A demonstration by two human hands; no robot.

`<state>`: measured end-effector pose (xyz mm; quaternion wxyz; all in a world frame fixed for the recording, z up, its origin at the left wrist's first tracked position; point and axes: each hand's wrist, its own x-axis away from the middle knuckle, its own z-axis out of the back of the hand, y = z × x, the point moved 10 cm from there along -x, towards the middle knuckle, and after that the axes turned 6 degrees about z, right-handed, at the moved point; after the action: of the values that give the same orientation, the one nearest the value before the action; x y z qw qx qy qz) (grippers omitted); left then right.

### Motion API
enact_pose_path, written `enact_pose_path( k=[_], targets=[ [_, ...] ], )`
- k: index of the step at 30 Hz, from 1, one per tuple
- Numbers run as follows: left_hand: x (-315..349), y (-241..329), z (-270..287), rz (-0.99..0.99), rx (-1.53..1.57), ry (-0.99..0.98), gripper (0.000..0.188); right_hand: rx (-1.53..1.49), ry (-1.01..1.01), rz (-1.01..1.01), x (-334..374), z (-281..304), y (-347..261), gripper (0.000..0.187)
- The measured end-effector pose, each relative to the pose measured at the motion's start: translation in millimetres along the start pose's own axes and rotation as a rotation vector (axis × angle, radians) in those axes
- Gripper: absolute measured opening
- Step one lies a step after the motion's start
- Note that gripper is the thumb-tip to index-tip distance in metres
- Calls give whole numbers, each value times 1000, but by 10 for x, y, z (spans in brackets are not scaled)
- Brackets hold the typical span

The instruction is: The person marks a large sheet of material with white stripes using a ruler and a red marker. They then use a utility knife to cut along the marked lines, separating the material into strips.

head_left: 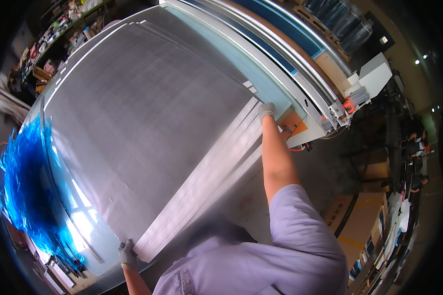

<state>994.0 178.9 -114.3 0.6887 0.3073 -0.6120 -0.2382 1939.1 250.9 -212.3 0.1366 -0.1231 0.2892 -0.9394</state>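
Note:
A large dark grey sheet [147,103] covers most of the table in front of me, with a pale silvery band [206,182] along its near edge. Stepped edges at its far side look like more sheets lying beneath. My left hand [127,253], in a grey glove, is closed at the near left corner of the sheet. With my right arm stretched forward, my right hand [267,110], gloved too, closes on the corner at the band's other end. The fingertips of both hands are partly hidden.
Crumpled blue plastic film [32,191] lies along the table's left side. A long machine with metal rollers [285,54] borders the far right. Cardboard boxes [357,216] stand to my right. Cluttered shelves [59,34] are at the back left.

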Motion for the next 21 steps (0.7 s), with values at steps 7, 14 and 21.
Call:
enact_pose_path(
  k=[7,14,21],
  targets=[
    [-350,-178,-208,18,14,-129,10,276,-38,506,-1321,164,437,24],
    [-17,19,-132,12,-12,-1,13,514,-140,436,-427,182,-361,27],
    [-85,27,-252,38,-51,-45,14,52,-100,208,-636,405,-35,25]
  ],
)
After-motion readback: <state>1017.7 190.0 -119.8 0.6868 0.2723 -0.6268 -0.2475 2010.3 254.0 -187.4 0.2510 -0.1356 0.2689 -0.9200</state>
